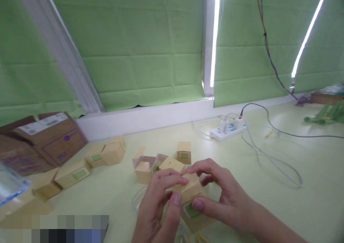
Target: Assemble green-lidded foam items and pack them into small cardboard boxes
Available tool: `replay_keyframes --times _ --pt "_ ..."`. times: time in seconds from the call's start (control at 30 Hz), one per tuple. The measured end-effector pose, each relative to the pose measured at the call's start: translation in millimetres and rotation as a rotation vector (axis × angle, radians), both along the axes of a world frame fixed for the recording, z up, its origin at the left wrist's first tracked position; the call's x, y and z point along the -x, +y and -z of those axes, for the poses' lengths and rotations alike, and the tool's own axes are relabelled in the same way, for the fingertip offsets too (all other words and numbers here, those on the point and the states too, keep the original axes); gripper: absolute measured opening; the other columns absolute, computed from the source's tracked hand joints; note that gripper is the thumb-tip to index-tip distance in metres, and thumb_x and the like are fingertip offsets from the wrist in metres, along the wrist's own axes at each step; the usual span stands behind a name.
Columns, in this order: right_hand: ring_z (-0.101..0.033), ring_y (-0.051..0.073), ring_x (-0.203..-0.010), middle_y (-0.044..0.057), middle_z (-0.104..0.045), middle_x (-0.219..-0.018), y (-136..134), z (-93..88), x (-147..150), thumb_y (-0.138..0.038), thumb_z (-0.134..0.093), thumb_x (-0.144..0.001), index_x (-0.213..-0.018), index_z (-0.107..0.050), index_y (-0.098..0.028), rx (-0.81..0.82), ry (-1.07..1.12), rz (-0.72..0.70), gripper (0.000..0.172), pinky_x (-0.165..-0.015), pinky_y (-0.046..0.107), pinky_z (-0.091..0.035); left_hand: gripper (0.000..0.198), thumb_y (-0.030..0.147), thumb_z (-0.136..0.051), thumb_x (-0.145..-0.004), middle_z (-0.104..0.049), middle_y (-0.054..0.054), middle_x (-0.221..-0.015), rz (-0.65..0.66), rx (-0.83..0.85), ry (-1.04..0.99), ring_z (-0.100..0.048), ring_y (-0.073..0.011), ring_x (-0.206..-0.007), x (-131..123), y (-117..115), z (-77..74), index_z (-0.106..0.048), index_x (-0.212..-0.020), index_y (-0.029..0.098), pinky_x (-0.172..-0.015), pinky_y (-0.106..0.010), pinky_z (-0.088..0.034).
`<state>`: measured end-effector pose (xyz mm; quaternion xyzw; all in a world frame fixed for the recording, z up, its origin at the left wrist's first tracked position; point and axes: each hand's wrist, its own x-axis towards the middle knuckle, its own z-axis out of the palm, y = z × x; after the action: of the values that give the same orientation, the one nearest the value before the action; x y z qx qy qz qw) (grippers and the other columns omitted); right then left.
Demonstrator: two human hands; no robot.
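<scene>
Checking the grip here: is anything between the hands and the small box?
Nothing visible. The left hand and right hand both hold the small box directly, fingers on its top and front.

Seven small tan boxes [184,152], one power strip [228,130], one brown carton [51,137].

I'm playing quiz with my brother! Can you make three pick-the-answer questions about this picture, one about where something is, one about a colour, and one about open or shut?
1. Where is the power strip?
A. on the table near the wall
B. on the brown carton
C. in the hands

2. What colour is the label on the small box held by the left hand and right hand?
A. red
B. green
C. blue

3. The box behind the hands is:
A. open
B. taped shut
C. crushed flat

Answers: 1 A, it lies by the wall; 2 B, a green patch shows; 3 A, flaps stand up.
</scene>
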<state>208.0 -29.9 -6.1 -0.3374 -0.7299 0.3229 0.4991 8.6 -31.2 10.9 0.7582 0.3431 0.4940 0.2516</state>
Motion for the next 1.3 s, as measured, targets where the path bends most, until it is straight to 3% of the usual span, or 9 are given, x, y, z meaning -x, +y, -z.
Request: replay_keyframes --times 0.23,0.4,0.53,0.67,0.83,0.97,1.07,1.17,1.3 --pt "-0.064 0.022 -0.099 0.003 -0.068 -0.112 0 -3.1 0 -0.046 -0.073 -0.086 -0.122 -0.059 -0.031 0.01 0.009 -0.004 0.041 -0.081 0.032 -0.051 0.03 0.012 -0.05 -0.095 -0.064 -0.002 -0.108 -0.088 -0.238 0.075 -0.065 -0.0177 -0.101 -7 0 6.0 -0.067 -0.11 0.032 -0.086 -0.026 -0.053" --pt "-0.064 0.022 -0.101 0.005 -0.066 -0.119 0 -0.5 -1 -0.039 -0.071 -0.089 -0.122 -0.059 -0.029 -0.029 0.026 0.007 0.037 -0.083 0.034 -0.053 0.028 0.014 -0.046 -0.096 -0.059 -0.005 -0.113 -0.114 -0.251 0.034 -0.063 -0.0196 -0.104 -14 -3 14.8 -0.065 -0.108 0.031 -0.085 -0.029 -0.053" --pt "-0.058 0.025 -0.118 0.007 -0.058 -0.132 1 0.9 0 -0.029 -0.067 -0.091 -0.118 -0.059 -0.031 -0.139 0.077 0.026 0.028 -0.077 0.031 -0.054 0.033 0.012 -0.051 -0.092 -0.055 -0.007 -0.121 -0.071 -0.293 0.068 -0.062 -0.0203 -0.104 -15 -1 21.1 -0.061 -0.118 0.031 -0.086 -0.032 -0.053" --pt "-0.056 0.026 -0.122 0.006 -0.059 -0.126 1 2.2 0 -0.023 -0.066 -0.093 -0.102 -0.062 -0.03 -0.242 0.062 0.031 0.012 -0.083 0.035 -0.053 0.037 0.008 -0.051 -0.091 -0.054 -0.004 -0.122 -0.05 -0.295 0.093 -0.063 -0.0168 -0.105 -13 1 21.2 -0.061 -0.117 0.033 -0.09 -0.029 -0.051" --pt "-0.056 0.025 -0.121 0.007 -0.061 -0.12 3 1.9 3 -0.025 -0.064 -0.094 -0.099 -0.062 -0.027 -0.229 0.018 0.052 0.006 -0.081 0.032 -0.054 0.034 0.007 -0.054 -0.09 -0.059 -0.005 -0.121 -0.051 -0.288 0.19 -0.064 -0.0187 -0.11 -9 1 16.2 -0.061 -0.114 0.03 -0.092 -0.03 -0.053" --pt "-0.062 0.024 -0.111 0.01 -0.055 -0.135 13 0.0 -3 -0.035 -0.066 -0.093 -0.115 -0.059 -0.027 -0.065 0.06 0.189 0.025 -0.08 0.033 -0.059 0.035 0.018 -0.051 -0.094 -0.06 -0.009 -0.128 -0.199 -0.239 0.218 -0.058 -0.0256 -0.122 -7 3 17.3 -0.056 -0.128 0.029 -0.101 -0.043 -0.05" --pt "-0.067 0.023 -0.1 0.01 -0.064 -0.121 28 3.9 -20 -0.043 -0.062 -0.095 -0.129 -0.052 -0.027 0.031 0.104 0.376 0.039 -0.079 0.036 -0.06 0.033 0.02 -0.049 -0.096 -0.059 -0.008 -0.126 -0.26 -0.19 0.216 -0.057 -0.0259 -0.12 -6 5 19.5 -0.053 -0.127 0.029 -0.099 -0.045 -0.051" --pt "-0.065 0.025 -0.105 0.011 -0.064 -0.121 46 14.5 -40 -0.045 -0.056 -0.096 -0.13 -0.054 -0.025 -0.017 0.016 0.553 0.039 -0.085 0.041 -0.058 0.025 0.021 -0.048 -0.097 -0.06 -0.007 -0.117 -0.283 -0.189 0.188 -0.059 -0.0248 -0.111 -5 7 20.5 -0.055 -0.12 0.029 -0.096 -0.044 -0.05" --pt "-0.058 0.029 -0.116 0.013 -0.058 -0.126 64 32.3 -56 -0.04 -0.058 -0.094 -0.127 -0.059 -0.023 -0.029 -0.059 0.629 0.038 -0.098 0.05 -0.05 0.022 0.019 -0.048 -0.096 -0.062 -0.006 -0.109 -0.279 -0.215 0.219 -0.062 -0.0237 -0.102 -5 8 20.3 -0.056 -0.114 0.027 -0.09 -0.04 -0.052"
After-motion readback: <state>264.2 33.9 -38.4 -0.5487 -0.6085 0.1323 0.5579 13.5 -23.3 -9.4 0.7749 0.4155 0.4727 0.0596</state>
